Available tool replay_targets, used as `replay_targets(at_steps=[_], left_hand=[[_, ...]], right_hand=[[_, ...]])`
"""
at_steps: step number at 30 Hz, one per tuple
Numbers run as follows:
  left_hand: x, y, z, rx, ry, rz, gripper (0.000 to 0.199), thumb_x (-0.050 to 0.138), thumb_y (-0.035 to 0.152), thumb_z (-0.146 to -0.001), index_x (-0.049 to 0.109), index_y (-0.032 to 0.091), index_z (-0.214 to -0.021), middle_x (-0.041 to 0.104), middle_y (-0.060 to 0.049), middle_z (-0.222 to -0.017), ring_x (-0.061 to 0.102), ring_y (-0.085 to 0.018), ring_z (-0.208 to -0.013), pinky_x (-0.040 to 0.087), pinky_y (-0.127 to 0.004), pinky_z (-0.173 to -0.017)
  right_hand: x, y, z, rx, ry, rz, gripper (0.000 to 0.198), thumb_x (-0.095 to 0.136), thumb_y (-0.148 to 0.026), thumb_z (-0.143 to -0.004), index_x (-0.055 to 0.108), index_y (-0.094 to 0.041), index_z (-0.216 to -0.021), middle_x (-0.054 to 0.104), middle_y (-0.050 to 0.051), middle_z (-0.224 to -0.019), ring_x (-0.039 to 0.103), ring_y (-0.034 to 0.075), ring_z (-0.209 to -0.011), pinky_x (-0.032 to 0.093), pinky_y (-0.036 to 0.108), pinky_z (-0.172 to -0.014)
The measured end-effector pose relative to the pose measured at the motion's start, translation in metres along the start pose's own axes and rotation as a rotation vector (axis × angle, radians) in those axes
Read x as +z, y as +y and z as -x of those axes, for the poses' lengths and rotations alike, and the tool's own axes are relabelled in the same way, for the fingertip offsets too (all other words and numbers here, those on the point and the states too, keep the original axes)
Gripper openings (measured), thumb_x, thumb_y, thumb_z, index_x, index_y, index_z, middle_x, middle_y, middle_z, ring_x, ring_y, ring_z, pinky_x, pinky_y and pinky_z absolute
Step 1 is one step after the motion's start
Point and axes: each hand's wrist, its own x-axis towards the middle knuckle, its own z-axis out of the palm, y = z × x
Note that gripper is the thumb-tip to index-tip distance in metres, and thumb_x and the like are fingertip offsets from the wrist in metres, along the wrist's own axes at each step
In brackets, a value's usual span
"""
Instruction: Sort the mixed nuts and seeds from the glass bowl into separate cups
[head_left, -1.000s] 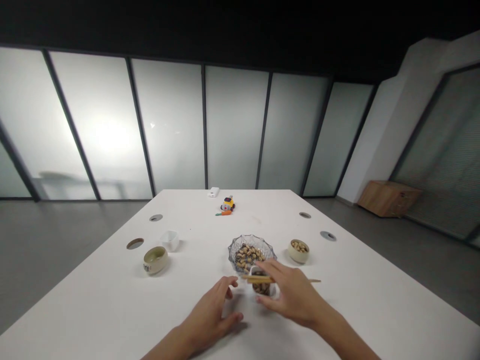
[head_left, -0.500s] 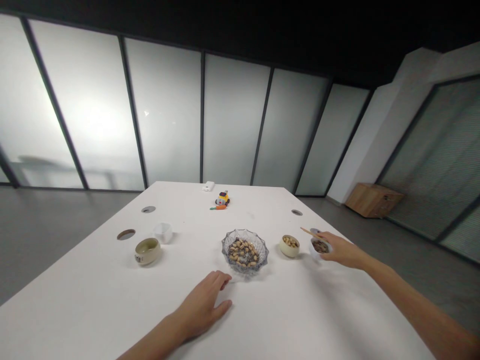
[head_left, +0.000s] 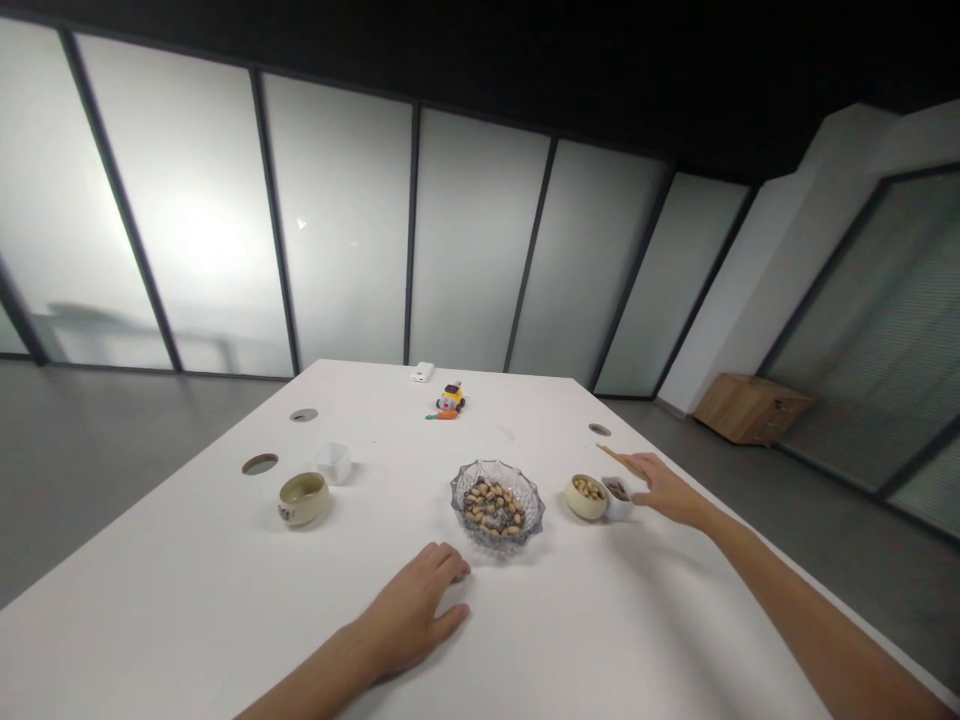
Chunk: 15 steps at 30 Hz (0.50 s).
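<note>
Left hand: one left hand (head_left: 415, 610) is held low over the near part of the white table (head_left: 480, 640), fingers loosely curved, thumb apart, nothing grasped.
Glass bowl: one scalloped glass bowl (head_left: 534, 517) is set beyond the left hand; pale nuts (head_left: 493, 493) and dark seeds (head_left: 472, 516) are mixed inside, too many to be counted.
Cream bowls: two are seen; the left cream bowl (head_left: 304, 499) is marked with dark characters, and the right cream bowl (head_left: 577, 508) is filled with pale nuts.
White cups: two are seen; the right white cup (head_left: 617, 509), holding dark contents, is placed just beside the right cream bowl; the left white cup (head_left: 333, 464) is placed behind the left cream bowl.
Right hand: one right hand (head_left: 652, 482) is closed around wooden chopsticks (head_left: 619, 459); its fingers are brought to the right white cup's side, but whether it is gripped cannot be told.
Cable holes: three can be counted, two left and one right.
Toys: one orange toy carrot (head_left: 444, 415) and one yellow toy car (head_left: 451, 398) are placed together.
White device: one (head_left: 422, 372), near the far edge.
</note>
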Motion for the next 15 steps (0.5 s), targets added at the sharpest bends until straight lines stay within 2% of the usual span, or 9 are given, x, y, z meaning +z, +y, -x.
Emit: replay_targets(at_steps=[3, 5, 7, 9, 12, 15], left_hand=[[0.001, 0.001, 0.001, -0.001, 0.004, -0.015, 0.032, 0.069, 0.019, -0.090, 0.064, 0.025, -0.121, 0.067, -0.008, -0.128, 0.060, -0.029, -0.122, 0.048, -0.044, -0.110], [0.001, 0.002, 0.001, 0.007, 0.008, -0.014, 0.032, 0.069, 0.020, -0.090, 0.064, 0.025, -0.122, 0.067, -0.008, -0.129, 0.061, -0.028, -0.122, 0.049, -0.042, -0.109], [0.000, 0.001, 0.000, 0.037, 0.025, -0.016, 0.033, 0.067, 0.020, -0.092, 0.063, 0.026, -0.125, 0.066, -0.008, -0.131, 0.062, -0.027, -0.121, 0.051, -0.040, -0.107], [-0.005, -0.002, -0.002, 0.071, 0.089, -0.078, 0.033, 0.064, 0.019, -0.094, 0.064, 0.026, -0.126, 0.067, -0.008, -0.132, 0.063, -0.026, -0.121, 0.051, -0.040, -0.108], [-0.028, -0.014, -0.005, 0.041, 0.328, -0.272, 0.026, 0.059, 0.020, -0.098, 0.066, 0.025, -0.122, 0.070, -0.009, -0.127, 0.064, -0.029, -0.120, 0.047, -0.047, -0.111], [-0.066, -0.031, 0.000, -0.137, 0.672, -0.447, 0.026, 0.057, 0.022, -0.100, 0.065, 0.024, -0.125, 0.070, -0.012, -0.130, 0.061, -0.033, -0.124, 0.045, -0.051, -0.110]], right_hand=[[-0.006, -0.013, -0.006, 0.024, 0.090, -0.010, 0.045, 0.064, -0.048, -0.075, 0.075, -0.017, -0.104, 0.074, 0.016, -0.113, 0.069, 0.032, -0.103, 0.055, 0.046, -0.093], [-0.010, -0.036, -0.007, 0.023, 0.171, -0.021, 0.038, 0.060, -0.050, -0.082, 0.071, -0.019, -0.099, 0.072, 0.014, -0.105, 0.067, 0.029, -0.090, 0.054, 0.042, -0.083], [-0.011, -0.071, -0.004, 0.051, 0.378, -0.043, 0.031, 0.058, -0.052, -0.089, 0.066, -0.023, -0.085, 0.064, 0.003, -0.074, 0.056, 0.021, -0.061, 0.047, 0.035, -0.063], [-0.007, -0.110, 0.004, -0.053, 0.530, -0.091, 0.036, 0.055, -0.051, -0.098, 0.057, -0.026, -0.072, 0.053, -0.001, -0.060, 0.051, 0.018, -0.054, 0.041, 0.032, -0.057], [0.016, -0.162, 0.019, -0.324, 0.561, -0.129, 0.045, 0.053, -0.042, -0.105, 0.048, -0.025, -0.063, 0.056, 0.000, -0.060, 0.051, 0.015, -0.054, 0.038, 0.029, -0.056], [0.050, -0.185, 0.030, -0.498, 0.565, -0.052, 0.046, 0.059, -0.031, -0.102, 0.046, -0.025, -0.059, 0.052, -0.002, -0.054, 0.046, 0.014, -0.051, 0.032, 0.030, -0.055]])
